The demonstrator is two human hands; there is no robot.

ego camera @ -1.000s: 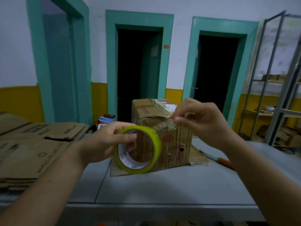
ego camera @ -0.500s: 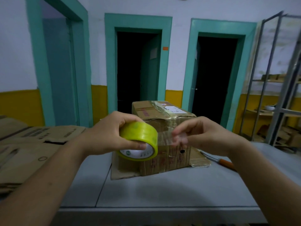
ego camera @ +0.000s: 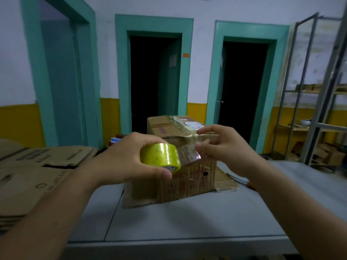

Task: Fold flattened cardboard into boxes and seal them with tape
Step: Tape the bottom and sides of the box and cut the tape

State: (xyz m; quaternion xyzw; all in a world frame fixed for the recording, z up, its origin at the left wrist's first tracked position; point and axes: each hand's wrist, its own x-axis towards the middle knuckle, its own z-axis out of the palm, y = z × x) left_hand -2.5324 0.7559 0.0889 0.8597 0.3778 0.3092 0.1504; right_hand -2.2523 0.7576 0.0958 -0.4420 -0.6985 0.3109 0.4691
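Yellow-green, the roll [ego camera: 159,156] of tape is held in the air just in front of the box [ego camera: 187,181], near its upper front edge. It is gripped by the left hand [ego camera: 127,160]: the fingers are curled over its top and the thumb is pressed against its lower rim. A short clear strip [ego camera: 188,155] is drawn off the roll toward the right, and its free end is pinched by the right hand [ego camera: 223,147] between thumb and fingertips (the other fingers are loosely curled behind it). The strip is stretched between the two hands; whether it touches the box front cannot be told.

The box, of brown cardboard, is stood on the grey table [ego camera: 187,228] with its top flaps closed and taped over, and a white label [ego camera: 193,124] is seen on top. Red print and a small dark hole are shown on its front face. At its base, flaps are spread flat on the table to left and right. Just right of the box a tool [ego camera: 238,180] with an orange handle is laid, partly hidden by the right forearm. A stack [ego camera: 37,177] of flattened cardboard is piled at the table's left. Behind, two dark doorways [ego camera: 155,81] are framed in teal, and a metal rack [ego camera: 317,109] bearing a bowl [ego camera: 305,121] is stood at the right.
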